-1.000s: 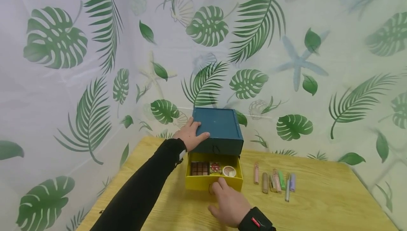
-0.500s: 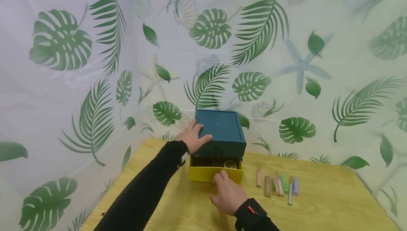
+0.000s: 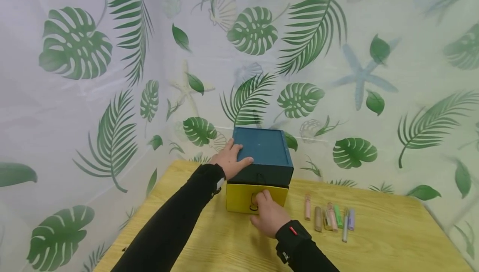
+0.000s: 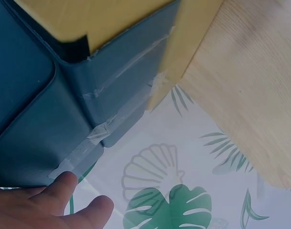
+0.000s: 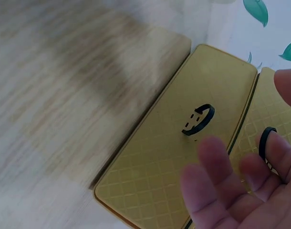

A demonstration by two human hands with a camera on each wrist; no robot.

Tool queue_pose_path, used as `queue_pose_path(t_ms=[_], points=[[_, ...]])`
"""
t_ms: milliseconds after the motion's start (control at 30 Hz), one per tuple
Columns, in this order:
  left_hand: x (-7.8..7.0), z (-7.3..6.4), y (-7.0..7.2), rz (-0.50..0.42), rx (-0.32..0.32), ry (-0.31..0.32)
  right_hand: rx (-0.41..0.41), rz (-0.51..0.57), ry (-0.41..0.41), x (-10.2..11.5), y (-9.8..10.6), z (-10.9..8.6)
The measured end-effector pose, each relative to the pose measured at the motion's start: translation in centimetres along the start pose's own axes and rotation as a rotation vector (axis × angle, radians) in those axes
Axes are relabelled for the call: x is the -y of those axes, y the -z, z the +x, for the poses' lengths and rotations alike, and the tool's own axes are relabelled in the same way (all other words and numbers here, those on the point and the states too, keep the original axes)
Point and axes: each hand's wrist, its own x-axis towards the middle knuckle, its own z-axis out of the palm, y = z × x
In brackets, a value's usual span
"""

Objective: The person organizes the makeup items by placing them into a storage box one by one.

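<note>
A small two-tier drawer box stands on the table, its blue top (image 3: 263, 145) above a yellow lower drawer (image 3: 237, 198) that sits fully in. My left hand (image 3: 230, 160) rests with spread fingers on the top's left edge. In the left wrist view its fingers (image 4: 62, 193) lie by the blue side wall (image 4: 26, 143), near clear tape. My right hand (image 3: 272, 217) is at the lower drawer's front, fingers loosely bent, beside a black loop pull (image 3: 254, 208). The right wrist view shows that hand (image 5: 250, 195) close before both fronts; whether a fingertip touches the upper loop (image 5: 263, 143) is unclear.
Right of the box several slim cosmetic tubes lie on the wooden table (image 3: 389, 230): a pink one (image 3: 307, 208), a brown one (image 3: 318, 218), a green one (image 3: 338, 216) and a purple one (image 3: 351, 219). A leaf-patterned curtain (image 3: 209, 97) hangs behind and at the left.
The yellow lower drawer has slid in under the blue tier, the right hand moving forward with it; the makeup palettes inside are now hidden. The left hand has stayed on the top.
</note>
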Motion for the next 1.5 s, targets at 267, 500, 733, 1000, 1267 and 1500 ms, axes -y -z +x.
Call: queue_pose_path(t_ms=[267,500,733,1000,1267,1500], points=[[-0.1,-0.2,0.1,-0.018,-0.004,-0.012,-0.047,-0.023,-0.035,-0.1,-0.3,0.8],[0.1,-0.2,0.3,-0.011,-0.002,-0.015,-0.075,-0.006,-0.025,-0.3,-0.8,0.9],[0.0,-0.1,0.3,-0.015,0.009,-0.008,-0.118,0.151,-0.030,-1.5,-1.1,0.2],[0.0,-0.2,0.4,-0.024,0.010,-0.002,-0.183,0.374,-0.086,-2.8,-2.0,-0.7],[0.2,-0.2,0.4,-0.032,0.009,0.004,-0.107,0.298,-0.110,-3.8,-2.6,-0.8],[0.2,-0.1,0.3,-0.020,0.005,-0.003,-0.033,0.122,-0.072,-4.6,-4.0,0.1]])
